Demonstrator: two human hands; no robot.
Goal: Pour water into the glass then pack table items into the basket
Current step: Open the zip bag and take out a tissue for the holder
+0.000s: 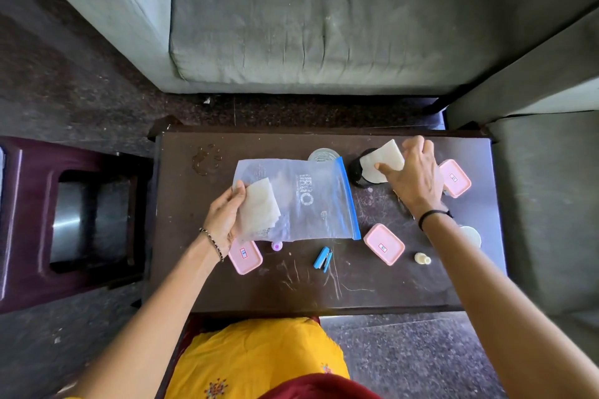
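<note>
On the dark table (324,288) lies a clear zip bag (311,201) with a blue seal strip. My left hand (223,220) grips its left end together with a stack of white sheets (259,207). My right hand (411,175) pinches a white sheet (385,155) above a black round thing (358,172). A glass (322,155) stands behind the bag, partly hidden. Three pink lidded boxes sit at the left front (245,256), the middle right (384,243) and the far right (454,177). No basket is in view.
A blue stapler (323,258), a small purple cap (276,246), a small yellowish bottle (422,258) and a white round item (470,235) lie on the table. Water drops (205,160) sit at its far left. A grey sofa (324,26) stands behind, a maroon stool (64,220) to the left.
</note>
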